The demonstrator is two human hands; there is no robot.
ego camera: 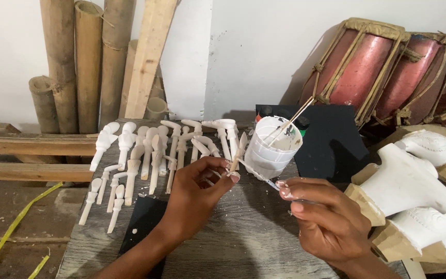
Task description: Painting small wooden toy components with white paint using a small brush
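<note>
1. My left hand [197, 194] pinches a small wooden piece [237, 153] by its bare lower end — so, I judge, my fingers stay off the white-coated tip.
2. My right hand [326, 219] is closed around a thin brush [259, 176], its tip reaching leftward to just below the piece.
3. The white paint cup [273, 147] stands just beyond both hands — within easy reach.
4. Coated pieces [150, 155] lie in rows beyond my left hand.

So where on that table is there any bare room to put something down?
Bare grey table shows between the left hand and the right hand, toward the near edge. Behind is crowded: rows of white carved pieces on the left and the white paint cup. White carvings fill the right side.
</note>
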